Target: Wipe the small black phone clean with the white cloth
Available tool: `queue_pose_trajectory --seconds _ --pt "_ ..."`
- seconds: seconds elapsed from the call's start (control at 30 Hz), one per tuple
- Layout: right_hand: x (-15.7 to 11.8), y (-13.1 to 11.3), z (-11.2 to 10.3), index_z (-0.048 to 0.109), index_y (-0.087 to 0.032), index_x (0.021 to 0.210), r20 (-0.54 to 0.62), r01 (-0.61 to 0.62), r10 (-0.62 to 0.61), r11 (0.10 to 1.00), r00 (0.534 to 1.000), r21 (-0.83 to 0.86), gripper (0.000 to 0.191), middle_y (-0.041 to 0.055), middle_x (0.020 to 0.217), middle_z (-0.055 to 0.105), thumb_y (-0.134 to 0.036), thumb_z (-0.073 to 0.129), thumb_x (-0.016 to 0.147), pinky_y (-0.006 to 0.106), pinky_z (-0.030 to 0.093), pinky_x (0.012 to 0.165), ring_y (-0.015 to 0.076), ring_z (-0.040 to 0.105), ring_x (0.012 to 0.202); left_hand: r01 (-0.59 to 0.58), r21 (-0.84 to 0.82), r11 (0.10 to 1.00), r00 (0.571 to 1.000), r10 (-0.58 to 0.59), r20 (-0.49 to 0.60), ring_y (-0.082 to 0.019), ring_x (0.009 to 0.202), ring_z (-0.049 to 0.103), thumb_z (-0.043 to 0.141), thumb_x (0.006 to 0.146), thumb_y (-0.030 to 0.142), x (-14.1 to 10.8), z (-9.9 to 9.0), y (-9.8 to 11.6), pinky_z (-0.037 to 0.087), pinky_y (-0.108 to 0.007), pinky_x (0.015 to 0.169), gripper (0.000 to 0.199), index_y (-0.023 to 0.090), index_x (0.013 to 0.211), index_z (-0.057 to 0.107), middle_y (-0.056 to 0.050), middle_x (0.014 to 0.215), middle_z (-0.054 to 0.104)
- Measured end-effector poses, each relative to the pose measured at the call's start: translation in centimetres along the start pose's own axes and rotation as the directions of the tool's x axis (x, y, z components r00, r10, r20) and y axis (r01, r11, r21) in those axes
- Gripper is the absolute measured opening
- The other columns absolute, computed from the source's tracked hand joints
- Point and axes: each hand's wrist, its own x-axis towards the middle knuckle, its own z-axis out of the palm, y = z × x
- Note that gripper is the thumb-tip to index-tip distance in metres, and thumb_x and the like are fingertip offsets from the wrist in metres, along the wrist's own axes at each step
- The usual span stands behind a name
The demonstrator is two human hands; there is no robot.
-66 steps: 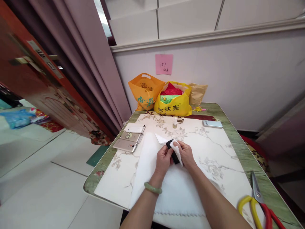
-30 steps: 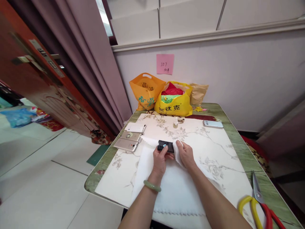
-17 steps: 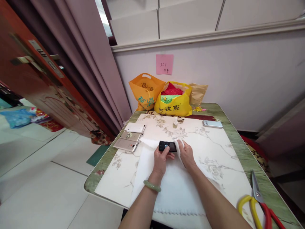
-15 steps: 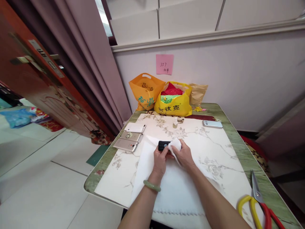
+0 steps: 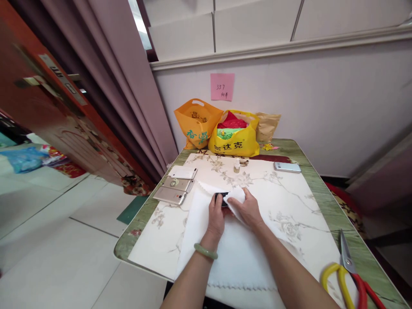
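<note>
A small black keypad phone (image 5: 221,198) is held just above the table. My left hand (image 5: 216,213), with a green bangle (image 5: 205,251) on the wrist, grips its left end, the thumb lying on its face. My right hand (image 5: 248,210) is closed on a corner of white cloth (image 5: 237,195) and presses it over the phone's right end, covering that part. The rest of the white cloth (image 5: 238,257) spreads across the table below my hands and forearms.
Three phones (image 5: 170,195) lie at the left, and a silver phone (image 5: 287,167) at the back right. A small bottle (image 5: 237,166) stands beyond my hands. Scissors (image 5: 347,262) lie front right. An orange bag (image 5: 198,124) and a yellow bag (image 5: 236,143) stand against the wall.
The white cloth has slid left over the phone's face and covers more of it. My left thumb has shifted up and left on the phone.
</note>
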Motion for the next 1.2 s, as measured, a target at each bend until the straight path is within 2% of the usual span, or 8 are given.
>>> queue_pose_trajectory --seconds 0.1,0.2,0.37,0.53,0.63,0.8,1.0,1.2 --pt "0.1 0.2 0.0 0.061 -0.021 0.084 -0.067 0.018 -0.018 1.0 0.998 0.008 0.037 0.002 0.074 0.063 -0.056 0.052 0.083 0.029 0.04 0.066 0.0176 0.051 0.066 -0.021 0.008 1.0 0.999 0.021 0.032 -0.012 0.055 0.06 0.06 0.083 0.05 0.0 0.0 0.0 0.047 -0.021 0.049 0.033 0.021 0.096 0.052 0.002 0.072 0.063" --pt "0.3 0.4 -0.1 0.055 -0.02 0.073 -0.159 0.026 -0.016 0.998 0.987 0.061 0.044 0.0008 0.067 0.056 -0.056 0.038 0.091 0.028 0.037 0.065 0.0162 0.045 0.064 -0.03 0.05 0.998 0.996 0.026 0.088 -0.012 0.051 0.059 0.06 0.082 0.046 -0.1 -0.3 0.0 0.046 -0.021 0.046 0.028 0.021 0.09 0.052 0.002 0.067 0.062" --pt "0.4 0.4 -0.3 0.047 -0.022 0.068 -0.218 -0.082 0.142 0.962 0.966 0.26 0.044 -0.0035 0.059 0.044 -0.061 0.042 0.088 0.027 0.035 0.057 0.0143 0.038 0.058 -0.021 0.261 0.965 0.957 -0.057 0.284 -0.011 0.035 0.05 0.06 0.081 0.043 -0.6 -0.6 0.1 0.039 -0.019 0.036 0.027 0.018 0.089 0.054 0.004 0.049 0.055" --pt "0.7 0.4 -0.6 0.045 -0.023 0.07 -0.264 -0.165 0.294 0.892 0.918 0.42 0.041 -0.0057 0.054 0.037 -0.061 0.046 0.086 0.027 0.034 0.049 0.0132 0.033 0.051 -0.025 0.407 0.913 0.901 -0.155 0.404 -0.012 0.046 0.057 0.066 0.075 0.041 -1.3 0.1 0.2 0.045 -0.022 0.04 0.027 0.018 0.085 0.056 0.0 0.066 0.059" --pt "0.8 0.3 -0.7 0.051 -0.021 0.073 -0.253 -0.148 0.268 0.9 0.93 0.411 0.042 -0.0042 0.058 0.043 -0.061 0.048 0.084 0.027 0.037 0.052 0.0133 0.037 0.055 -0.061 0.447 0.893 0.908 -0.137 0.396 -0.012 0.05 0.052 0.065 0.077 0.044 -1.5 0.4 0.1 0.043 -0.021 0.041 0.027 0.018 0.08 0.057 0.001 0.063 0.056" --pt "0.7 -0.1 -0.5 0.06 -0.017 0.081 -0.182 -0.09 0.167 0.924 0.969 0.372 0.043 -0.0007 0.073 0.056 -0.058 0.049 0.085 0.026 0.041 0.066 0.0143 0.046 0.069 -0.211 0.462 0.862 0.936 0.042 0.35 -0.01 0.056 0.043 0.057 0.084 0.043 -1.2 0.2 0.0 0.036 -0.02 0.05 0.027 0.018 0.077 0.057 0.003 0.063 0.049" --pt "0.5 0.1 -0.2 0.058 -0.017 0.078 -0.075 -0.041 0.066 0.953 0.995 0.301 0.044 0.0011 0.074 0.057 -0.058 0.045 0.088 0.027 0.041 0.068 0.016 0.048 0.072 -0.109 0.361 0.926 0.977 0.034 0.209 -0.009 0.052 0.037 0.053 0.086 0.048 -0.8 0.1 -0.3 0.031 -0.019 0.045 0.029 0.02 0.079 0.051 0.005 0.061 0.041" --pt "0.0 -0.3 -0.2 0.062 -0.018 0.084 0.068 0.04 -0.049 0.991 0.996 0.127 0.038 0.0017 0.075 0.062 -0.055 0.051 0.086 0.027 0.042 0.069 0.0177 0.053 0.071 -0.071 0.309 0.948 0.995 0.045 0.089 -0.011 0.06 0.045 0.054 0.085 0.048 -0.6 0.3 0.0 0.038 -0.018 0.049 0.028 0.02 0.085 0.054 0.004 0.069 0.048"
